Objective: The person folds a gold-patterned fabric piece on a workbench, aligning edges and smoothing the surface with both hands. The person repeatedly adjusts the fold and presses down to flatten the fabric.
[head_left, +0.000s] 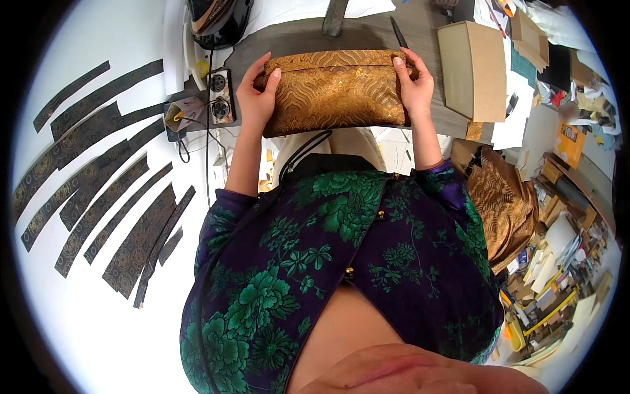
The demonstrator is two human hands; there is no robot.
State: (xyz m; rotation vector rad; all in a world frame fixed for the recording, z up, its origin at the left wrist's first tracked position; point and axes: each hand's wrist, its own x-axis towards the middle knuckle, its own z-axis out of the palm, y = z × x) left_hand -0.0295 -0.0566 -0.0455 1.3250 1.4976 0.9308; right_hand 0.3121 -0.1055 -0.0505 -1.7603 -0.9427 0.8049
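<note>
A wide gold-brown piece covered in wavy brocade (338,98), shaped like a clutch or a long case, is held up at the near edge of the table. A folded band runs along its far edge. My left hand (258,92) grips its left end, thumb on the face and fingers behind. At the right end my right hand (415,82) holds it the same way, thumb on top near the far corner. The fingers behind the piece are partly hidden, and so is its underside.
Beyond the piece lie a dark pointed tool (398,31) and a dark flat bar (335,18). A tan box (471,71) stands right. Power sockets (220,97) with cables sit left. Gold brocade cloth (499,210) hangs at the right; dark patterned strips (92,157) lie on white at left.
</note>
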